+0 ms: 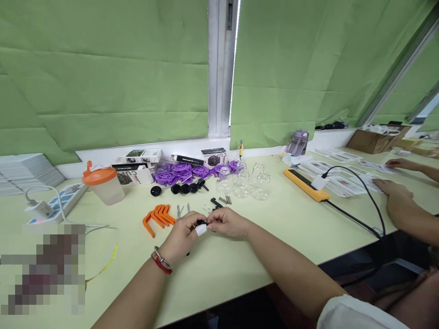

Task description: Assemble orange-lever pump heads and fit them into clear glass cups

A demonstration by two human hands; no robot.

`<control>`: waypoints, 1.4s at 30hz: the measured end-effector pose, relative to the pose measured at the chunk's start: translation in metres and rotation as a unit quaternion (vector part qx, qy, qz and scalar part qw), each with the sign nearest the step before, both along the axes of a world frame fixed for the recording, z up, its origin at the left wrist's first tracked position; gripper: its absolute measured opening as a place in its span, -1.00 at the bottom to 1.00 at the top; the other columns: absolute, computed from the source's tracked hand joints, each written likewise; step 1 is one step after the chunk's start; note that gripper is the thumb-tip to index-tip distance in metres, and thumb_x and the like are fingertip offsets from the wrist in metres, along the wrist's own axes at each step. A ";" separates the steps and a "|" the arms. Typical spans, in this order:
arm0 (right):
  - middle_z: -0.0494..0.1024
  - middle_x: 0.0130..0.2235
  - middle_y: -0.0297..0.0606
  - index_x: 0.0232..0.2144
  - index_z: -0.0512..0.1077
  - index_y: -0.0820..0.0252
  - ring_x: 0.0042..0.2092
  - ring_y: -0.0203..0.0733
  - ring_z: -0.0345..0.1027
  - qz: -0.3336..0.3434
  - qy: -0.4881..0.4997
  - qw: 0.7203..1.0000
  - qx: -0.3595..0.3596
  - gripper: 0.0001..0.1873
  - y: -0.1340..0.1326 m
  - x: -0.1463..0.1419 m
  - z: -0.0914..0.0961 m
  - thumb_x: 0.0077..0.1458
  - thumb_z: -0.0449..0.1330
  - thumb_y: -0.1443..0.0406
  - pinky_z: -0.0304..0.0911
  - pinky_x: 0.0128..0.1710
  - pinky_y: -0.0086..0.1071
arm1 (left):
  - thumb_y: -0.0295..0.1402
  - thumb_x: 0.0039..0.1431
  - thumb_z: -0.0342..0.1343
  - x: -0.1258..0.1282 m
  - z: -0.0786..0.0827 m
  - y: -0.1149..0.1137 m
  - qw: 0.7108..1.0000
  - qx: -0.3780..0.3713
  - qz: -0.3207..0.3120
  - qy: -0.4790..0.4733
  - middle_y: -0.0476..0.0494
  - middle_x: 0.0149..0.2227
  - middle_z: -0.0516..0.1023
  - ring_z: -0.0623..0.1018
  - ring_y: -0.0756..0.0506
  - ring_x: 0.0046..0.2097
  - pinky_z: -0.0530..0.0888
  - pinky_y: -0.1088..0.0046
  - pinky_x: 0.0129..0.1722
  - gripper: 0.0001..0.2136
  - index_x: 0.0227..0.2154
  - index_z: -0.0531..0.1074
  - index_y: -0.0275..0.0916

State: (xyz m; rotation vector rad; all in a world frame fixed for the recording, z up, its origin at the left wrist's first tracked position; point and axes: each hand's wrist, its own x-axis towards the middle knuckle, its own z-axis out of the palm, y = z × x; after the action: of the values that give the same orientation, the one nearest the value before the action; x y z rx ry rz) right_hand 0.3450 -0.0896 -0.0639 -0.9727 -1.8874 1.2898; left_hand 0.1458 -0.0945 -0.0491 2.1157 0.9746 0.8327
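Note:
My left hand (pixel 187 232) and my right hand (pixel 226 223) meet above the table, fingers pinched on a small black part (pixel 201 222) that they mostly hide. White tape or a wrap (pixel 200 229) covers my left thumb tip. Just beyond my right hand lies a black rod-like piece (pixel 216 202), with small metal springs (pixel 225 199) beside it. Several bent orange pieces (pixel 159 217) lie to the left of my left hand, and silvery screws (pixel 179 210) are close to its fingers.
Purple wheel-shaped parts (pixel 181 171), black round knobs (pixel 185 188) and clear jars (pixel 242 185) stand farther back. An orange-lidded cup (pixel 104 183) and power strip (pixel 61 203) are left. Rightward are a yellow power strip (pixel 305 185), printed sheets (pixel 336 178) and another person's hands (pixel 393 188).

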 end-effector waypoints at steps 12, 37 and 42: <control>0.51 -0.17 -0.23 -0.20 0.53 0.11 -0.14 -0.19 0.37 -0.285 -0.264 0.897 0.211 -0.74 0.055 0.054 -0.010 0.16 0.06 0.38 0.20 -0.13 -0.36 | -0.15 0.09 0.07 -0.001 0.004 -0.001 0.993 -0.114 0.015 0.009 -0.06 -0.45 0.44 0.35 -0.02 -0.43 0.30 0.49 -0.44 -0.76 -0.36 0.43 -0.24; 0.47 -0.18 -0.28 -0.31 0.57 0.03 -0.20 -0.24 0.35 -0.220 -0.395 0.867 0.211 -0.82 0.066 0.043 -0.014 0.10 0.16 0.29 0.11 -0.33 -0.42 | -0.19 0.06 0.09 0.002 0.004 -0.003 0.992 -0.113 0.004 0.063 0.05 -0.56 0.27 0.22 0.03 -0.51 0.19 0.52 -0.52 -0.79 -0.40 0.42 -0.24; 0.46 -0.17 -0.29 -0.29 0.57 0.05 -0.18 -0.25 0.35 -0.212 -0.410 0.863 0.205 -0.81 0.066 0.043 -0.014 0.13 0.13 0.28 0.10 -0.33 -0.44 | -0.18 0.05 0.09 0.002 0.005 -0.003 0.991 -0.118 0.000 0.065 0.05 -0.56 0.27 0.23 0.03 -0.52 0.20 0.53 -0.53 -0.78 -0.39 0.41 -0.25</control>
State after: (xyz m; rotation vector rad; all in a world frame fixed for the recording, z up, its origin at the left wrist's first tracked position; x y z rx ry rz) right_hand 0.3882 -0.0238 -0.0774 -1.7311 -2.2097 0.1601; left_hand 0.1476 -0.0977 -0.0441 1.9837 1.0843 0.5550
